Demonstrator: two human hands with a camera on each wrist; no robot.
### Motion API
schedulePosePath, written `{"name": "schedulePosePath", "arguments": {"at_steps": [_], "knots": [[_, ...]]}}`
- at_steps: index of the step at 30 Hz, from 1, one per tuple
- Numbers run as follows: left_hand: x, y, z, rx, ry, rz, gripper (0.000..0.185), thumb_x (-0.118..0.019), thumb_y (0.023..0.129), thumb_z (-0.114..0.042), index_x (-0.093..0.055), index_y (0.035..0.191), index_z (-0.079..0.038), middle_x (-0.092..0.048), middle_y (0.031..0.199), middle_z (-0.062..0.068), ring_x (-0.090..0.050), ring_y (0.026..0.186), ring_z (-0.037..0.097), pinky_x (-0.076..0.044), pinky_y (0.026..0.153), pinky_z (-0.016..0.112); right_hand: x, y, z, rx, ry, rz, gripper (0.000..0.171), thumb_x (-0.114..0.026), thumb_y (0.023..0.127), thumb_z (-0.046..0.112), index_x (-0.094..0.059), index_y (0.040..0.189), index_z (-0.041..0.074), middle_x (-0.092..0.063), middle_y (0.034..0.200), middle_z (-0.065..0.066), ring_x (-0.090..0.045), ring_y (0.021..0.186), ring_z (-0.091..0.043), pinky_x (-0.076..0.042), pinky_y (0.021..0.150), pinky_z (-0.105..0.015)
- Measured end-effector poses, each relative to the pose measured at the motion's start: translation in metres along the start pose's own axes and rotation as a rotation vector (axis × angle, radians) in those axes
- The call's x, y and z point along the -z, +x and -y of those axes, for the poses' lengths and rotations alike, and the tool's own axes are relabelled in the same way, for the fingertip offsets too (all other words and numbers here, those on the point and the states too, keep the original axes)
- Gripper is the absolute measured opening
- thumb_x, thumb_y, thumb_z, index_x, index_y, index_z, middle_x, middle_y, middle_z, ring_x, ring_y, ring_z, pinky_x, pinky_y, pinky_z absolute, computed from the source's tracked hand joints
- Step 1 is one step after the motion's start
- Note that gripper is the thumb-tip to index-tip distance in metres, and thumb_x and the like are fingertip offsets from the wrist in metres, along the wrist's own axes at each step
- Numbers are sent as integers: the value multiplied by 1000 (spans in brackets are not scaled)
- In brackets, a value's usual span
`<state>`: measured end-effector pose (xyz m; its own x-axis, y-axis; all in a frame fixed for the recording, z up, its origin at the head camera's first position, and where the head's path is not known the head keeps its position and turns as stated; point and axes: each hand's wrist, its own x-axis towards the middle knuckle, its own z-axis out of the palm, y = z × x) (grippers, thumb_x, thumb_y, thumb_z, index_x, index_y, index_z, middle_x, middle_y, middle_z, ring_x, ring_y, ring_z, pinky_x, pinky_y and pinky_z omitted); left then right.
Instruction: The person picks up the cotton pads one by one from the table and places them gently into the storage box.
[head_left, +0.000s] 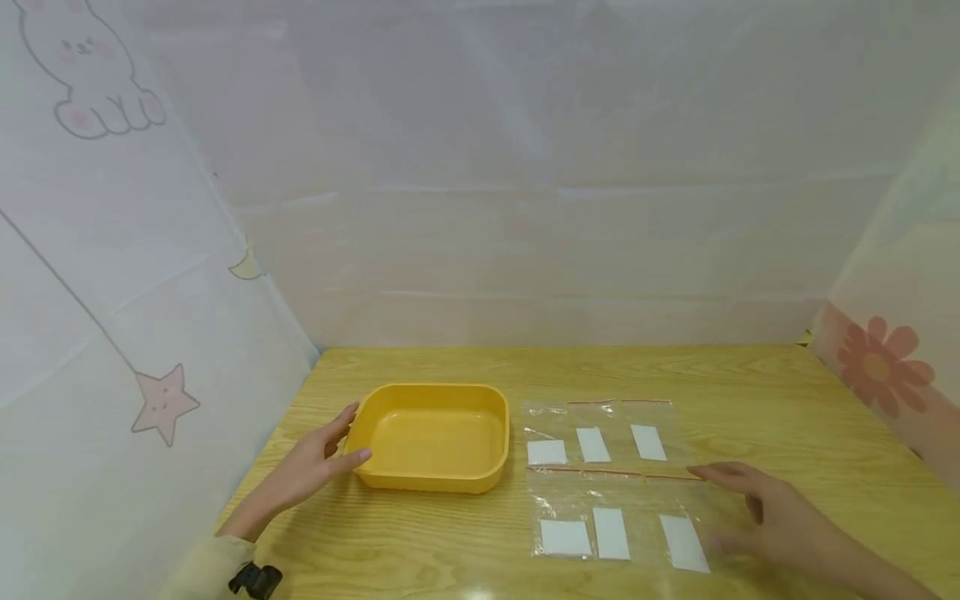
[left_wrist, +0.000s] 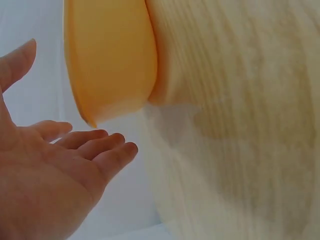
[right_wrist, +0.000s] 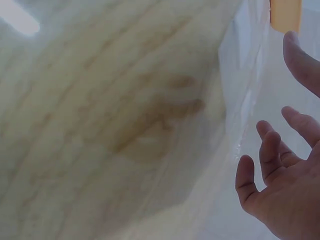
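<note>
Yellow tray (head_left: 427, 482), open side up, sits toward the left edge of the desk (head_left: 427, 542). The left hand (head_left: 311, 462) is at the tray's left side, its grip released; I cannot tell whether it touches. Clear bags (head_left: 611, 497) with white labels (head_left: 566, 537) lie right of the tray. The right hand (head_left: 776, 512), grip also released, is at the front row's right end.

Head view: right hand (head_left: 783, 518) thumb blurred; rabbit print (head_left: 97, 71) cut off above. Left wrist view: tray (left_wrist: 110, 55) cut off above; left hand (left_wrist: 55, 177) cut off at left.
</note>
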<state>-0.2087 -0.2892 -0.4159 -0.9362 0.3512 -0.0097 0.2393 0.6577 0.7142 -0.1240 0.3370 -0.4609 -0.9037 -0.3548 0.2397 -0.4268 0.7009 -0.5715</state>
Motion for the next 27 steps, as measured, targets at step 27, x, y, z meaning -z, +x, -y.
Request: {"name": "schedulePosePath", "arguments": {"at_steps": [27], "knots": [[-7, 2, 30, -61, -300, 123, 88, -66, 107, -16, -6, 167, 4, -13, 167, 34, -39, 145, 51, -52, 103, 29, -14, -19, -17, 38, -166, 105, 71, -91, 83, 37, -65, 147, 16, -51, 128, -5, -50, 105, -14, -47, 75, -31]]}}
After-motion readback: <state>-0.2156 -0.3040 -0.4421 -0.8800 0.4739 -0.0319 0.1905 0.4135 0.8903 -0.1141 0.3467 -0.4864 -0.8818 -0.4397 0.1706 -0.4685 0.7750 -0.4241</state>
